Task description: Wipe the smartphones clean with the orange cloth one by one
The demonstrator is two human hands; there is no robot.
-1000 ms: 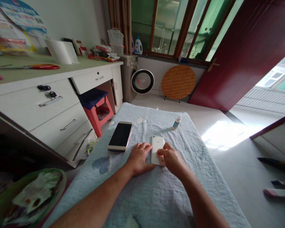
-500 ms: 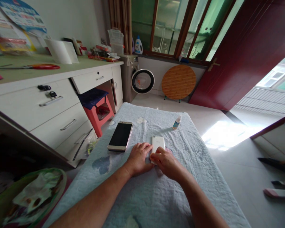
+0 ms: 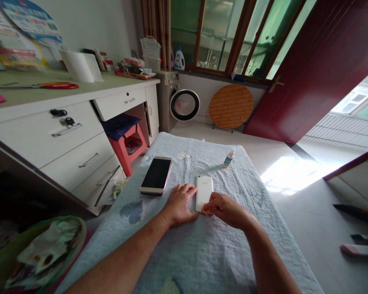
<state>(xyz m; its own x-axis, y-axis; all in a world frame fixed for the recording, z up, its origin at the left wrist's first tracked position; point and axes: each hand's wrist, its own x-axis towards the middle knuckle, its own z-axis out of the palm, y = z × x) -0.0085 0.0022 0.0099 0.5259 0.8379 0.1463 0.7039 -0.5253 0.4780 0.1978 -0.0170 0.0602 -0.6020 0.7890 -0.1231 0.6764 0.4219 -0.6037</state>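
A white smartphone (image 3: 205, 188) lies back side up on the cloth-covered table. My left hand (image 3: 180, 206) holds it along its left edge, fingers at the upper side and thumb by the lower corner. In my right hand (image 3: 222, 207), pinched fingers press a small orange pad (image 3: 205, 209) onto the lower part of the phone's back; most of the pad is hidden. Left of my hands rests a larger gold-rimmed smartphone (image 3: 156, 175) with its dark screen up. Farther back on the right stands a small spray bottle (image 3: 228, 158) with a clear cap.
A light blue quilted cloth (image 3: 202, 249) covers the table. Along the left runs a white desk (image 3: 76, 122) with drawers, and a red stool (image 3: 127, 143) stands under it. A waste basket (image 3: 79, 232) is at lower left. Behind are a washing machine (image 3: 167, 98) and a round wooden tabletop (image 3: 231, 105).
My right hand has shifted right and slightly down across the phone's back, uncovering more of it and showing the orange pad. My left hand stays at the phone's edge.
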